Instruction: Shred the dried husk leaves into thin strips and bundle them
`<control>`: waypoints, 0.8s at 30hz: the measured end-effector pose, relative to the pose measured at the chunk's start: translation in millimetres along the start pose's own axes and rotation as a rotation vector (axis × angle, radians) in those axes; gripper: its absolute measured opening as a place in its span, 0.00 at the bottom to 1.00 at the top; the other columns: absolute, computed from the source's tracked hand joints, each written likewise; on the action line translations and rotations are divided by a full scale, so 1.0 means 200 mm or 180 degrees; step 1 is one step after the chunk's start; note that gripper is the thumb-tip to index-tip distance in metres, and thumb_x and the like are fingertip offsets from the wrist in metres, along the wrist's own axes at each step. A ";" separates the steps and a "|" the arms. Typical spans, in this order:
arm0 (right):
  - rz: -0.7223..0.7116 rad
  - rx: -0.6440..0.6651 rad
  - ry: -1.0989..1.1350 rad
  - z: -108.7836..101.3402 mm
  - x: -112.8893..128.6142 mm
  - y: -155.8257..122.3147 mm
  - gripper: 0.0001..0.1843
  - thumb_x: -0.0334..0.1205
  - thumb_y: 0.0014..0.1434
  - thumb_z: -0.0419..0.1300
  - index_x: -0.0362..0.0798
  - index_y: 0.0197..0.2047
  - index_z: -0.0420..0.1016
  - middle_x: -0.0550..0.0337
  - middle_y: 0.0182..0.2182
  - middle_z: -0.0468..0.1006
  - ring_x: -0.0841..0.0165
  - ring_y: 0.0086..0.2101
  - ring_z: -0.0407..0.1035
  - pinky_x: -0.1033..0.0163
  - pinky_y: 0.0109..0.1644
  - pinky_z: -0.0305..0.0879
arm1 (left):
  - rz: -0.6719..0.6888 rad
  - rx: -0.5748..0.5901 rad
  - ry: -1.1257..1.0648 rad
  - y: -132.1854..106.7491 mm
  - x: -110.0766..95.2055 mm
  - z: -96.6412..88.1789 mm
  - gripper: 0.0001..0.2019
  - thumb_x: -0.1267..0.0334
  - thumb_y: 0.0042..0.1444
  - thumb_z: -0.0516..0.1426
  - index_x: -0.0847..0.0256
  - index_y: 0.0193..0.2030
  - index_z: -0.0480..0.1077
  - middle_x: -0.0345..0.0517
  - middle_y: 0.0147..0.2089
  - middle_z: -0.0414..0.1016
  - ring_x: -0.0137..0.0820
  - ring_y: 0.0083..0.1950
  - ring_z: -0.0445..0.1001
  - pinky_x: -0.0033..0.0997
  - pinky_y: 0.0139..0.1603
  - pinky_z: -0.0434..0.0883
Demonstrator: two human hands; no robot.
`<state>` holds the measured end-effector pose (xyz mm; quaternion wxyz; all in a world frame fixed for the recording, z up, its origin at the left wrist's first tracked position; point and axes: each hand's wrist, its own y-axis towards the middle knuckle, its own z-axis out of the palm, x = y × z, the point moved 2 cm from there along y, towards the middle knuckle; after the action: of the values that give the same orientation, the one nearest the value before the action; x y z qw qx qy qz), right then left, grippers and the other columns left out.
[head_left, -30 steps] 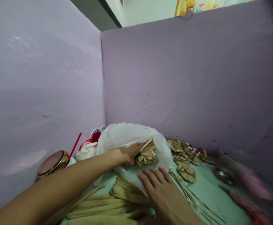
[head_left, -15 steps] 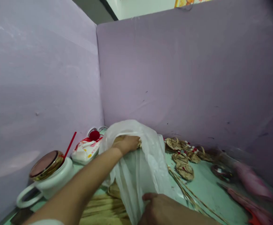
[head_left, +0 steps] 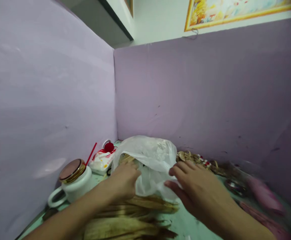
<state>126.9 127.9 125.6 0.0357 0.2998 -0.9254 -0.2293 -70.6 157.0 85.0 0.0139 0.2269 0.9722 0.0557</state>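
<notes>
A white, translucent plastic bag point(head_left: 158, 148) lies slumped on the green tabletop against the back wall, its mouth facing me. My left hand point(head_left: 126, 176) is at the mouth, fingers curled downward and blurred; what they hold is hidden. Inside the mouth, just beyond those fingers, some tan dried material shows. At the bag's right side, my right hand point(head_left: 194, 181) hovers with thumb and fingers apart, holding nothing. Below both hands, dried leaf strips like husks point(head_left: 120, 226) are spread in a layer, partly under the bag's near edge.
On the left stand a white mug point(head_left: 79, 185) with a pink-and-gold lid and red straw, and a tissue pack point(head_left: 101, 161) with a red ball on it. Woven straw pieces point(head_left: 188, 156) lie back right, near a pink cylindrical thing point(head_left: 264, 195). Lilac walls enclose the table.
My left hand has drawn back from deep inside the bag to its mouth. My right hand has let go of the bag's near edge and risen. The bag has sunk lower, exposing more husks.
</notes>
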 end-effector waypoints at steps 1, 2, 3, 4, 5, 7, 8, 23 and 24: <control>0.0206 -0.0033 -0.0192 -0.02 -0.02 0.00 0.15 0.49 0.56 0.53 0.48 0.29 0.73 0.51 0.30 0.76 0.57 0.32 0.70 0.59 0.31 0.61 | -0.0258 -0.0140 -0.0044 -0.08 0.01 -0.01 0.14 0.67 0.51 0.52 0.57 0.45 0.69 0.50 0.49 0.70 0.40 0.53 0.66 0.39 0.53 0.62; 0.0453 0.0024 -0.0310 -0.03 -0.05 0.00 0.19 0.53 0.56 0.51 0.48 0.25 0.72 0.51 0.29 0.76 0.57 0.31 0.70 0.59 0.29 0.59 | -0.0770 -0.0399 -0.0025 -0.15 0.03 -0.02 0.16 0.64 0.53 0.50 0.58 0.49 0.66 0.52 0.50 0.69 0.41 0.53 0.66 0.40 0.51 0.63; 0.0734 0.0146 -0.0350 -0.03 -0.07 0.00 0.24 0.56 0.56 0.48 0.48 0.22 0.71 0.50 0.27 0.75 0.57 0.29 0.70 0.60 0.26 0.57 | -0.1208 -0.0513 0.0003 -0.20 0.05 -0.02 0.20 0.61 0.53 0.50 0.59 0.54 0.62 0.55 0.53 0.67 0.44 0.55 0.64 0.42 0.50 0.64; 0.1035 0.0301 -0.0296 -0.03 -0.10 0.00 0.27 0.58 0.56 0.46 0.48 0.19 0.70 0.50 0.23 0.74 0.58 0.26 0.69 0.61 0.24 0.55 | -0.1557 -0.0500 0.0028 -0.24 0.07 0.00 0.26 0.57 0.52 0.51 0.61 0.59 0.57 0.58 0.56 0.64 0.46 0.56 0.63 0.43 0.48 0.65; 0.1328 0.0458 -0.0130 -0.03 -0.13 0.01 0.30 0.60 0.56 0.43 0.48 0.15 0.67 0.50 0.20 0.73 0.60 0.22 0.68 0.61 0.23 0.53 | -0.1813 -0.0394 0.0051 -0.26 0.10 0.02 0.33 0.54 0.50 0.53 0.63 0.62 0.52 0.61 0.58 0.61 0.49 0.56 0.63 0.45 0.48 0.65; 0.1776 0.0651 0.0614 -0.01 -0.17 0.04 0.34 0.62 0.56 0.40 0.48 0.12 0.64 0.52 0.14 0.69 0.63 0.18 0.65 0.62 0.22 0.53 | -0.2041 0.0005 0.0051 -0.27 0.15 0.08 0.39 0.57 0.48 0.55 0.66 0.65 0.44 0.66 0.58 0.61 0.51 0.55 0.65 0.46 0.46 0.66; 0.1926 0.0608 0.1138 0.01 -0.19 0.07 0.34 0.62 0.56 0.40 0.48 0.12 0.64 0.53 0.14 0.70 0.64 0.18 0.65 0.62 0.23 0.54 | -0.2059 0.0188 0.0038 -0.26 0.17 0.11 0.38 0.62 0.49 0.54 0.68 0.65 0.44 0.66 0.55 0.65 0.50 0.52 0.68 0.45 0.46 0.66; 0.1541 -0.0426 0.4278 0.71 -0.12 0.84 0.31 0.43 0.59 0.50 0.47 0.65 0.48 0.48 0.61 0.57 0.62 0.59 0.53 0.55 0.59 0.55 | 0.0300 0.0944 -0.0055 -0.22 -0.12 -0.26 0.16 0.76 0.43 0.52 0.60 0.38 0.73 0.52 0.38 0.75 0.38 0.36 0.73 0.35 0.36 0.69; 0.1490 -0.0418 0.4240 0.75 -0.12 0.84 0.29 0.41 0.59 0.53 0.48 0.62 0.54 0.48 0.59 0.60 0.61 0.57 0.56 0.53 0.58 0.56 | 0.0427 0.0797 -0.0248 -0.14 -0.13 -0.29 0.14 0.75 0.42 0.53 0.59 0.35 0.73 0.50 0.36 0.75 0.37 0.35 0.73 0.33 0.35 0.69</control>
<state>25.8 322.3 68.2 0.6605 0.1666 -0.7311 -0.0387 -62.9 114.5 140.3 0.0196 0.2932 0.9530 -0.0740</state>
